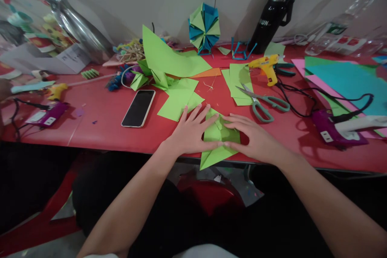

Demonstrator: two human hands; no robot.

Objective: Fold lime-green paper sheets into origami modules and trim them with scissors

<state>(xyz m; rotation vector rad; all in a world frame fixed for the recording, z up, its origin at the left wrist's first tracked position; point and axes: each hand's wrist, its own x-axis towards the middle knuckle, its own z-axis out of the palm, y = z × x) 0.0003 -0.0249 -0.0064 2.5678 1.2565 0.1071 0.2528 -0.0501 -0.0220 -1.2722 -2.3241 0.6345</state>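
A creased sheet of light green paper lies at the table's front edge, one pointed corner hanging over it. My left hand rests flat with spread fingers on the paper's left side and the table beside it. On the right side, my right hand presses the paper with its fingers apart. Both thumbs meet near the paper's middle. More green pieces lie just beyond my left hand, and scissors with grey-green handles rest beyond my right hand.
On the red table are a phone, a yellow glue gun, a purple power socket with cables, and coloured sheets. A black bottle and a blue-green paper wheel stand at the back.
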